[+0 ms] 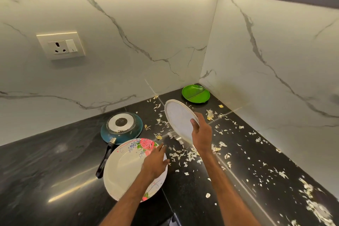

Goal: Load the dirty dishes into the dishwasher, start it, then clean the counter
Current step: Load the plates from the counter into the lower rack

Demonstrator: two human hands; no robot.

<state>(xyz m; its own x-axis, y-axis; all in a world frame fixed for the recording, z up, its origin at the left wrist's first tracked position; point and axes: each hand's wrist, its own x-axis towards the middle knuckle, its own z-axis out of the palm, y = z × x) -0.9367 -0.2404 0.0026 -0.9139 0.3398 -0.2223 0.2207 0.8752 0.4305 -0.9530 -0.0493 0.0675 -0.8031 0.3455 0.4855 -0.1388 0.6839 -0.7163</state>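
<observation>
White plate (178,119) tilts at centre frame, its rim gripped by the right hand (200,132); left hand (156,161) rests flat-fingered on the floral plate (124,167), lower centre.

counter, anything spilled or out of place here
Yes. Pale food scraps lie scattered over the black counter, mostly on its right half. The blue pan sits upside down, base facing up, just behind the floral plate.

- Glossy black stone counter (45,161).
- Upturned teal frying pan (122,127), black handle, lies on it.
- Round green divided plate (196,94) sits back-right of the pan.
- Pale shredded scraps (183,154) lie strewn right of the pan.
</observation>
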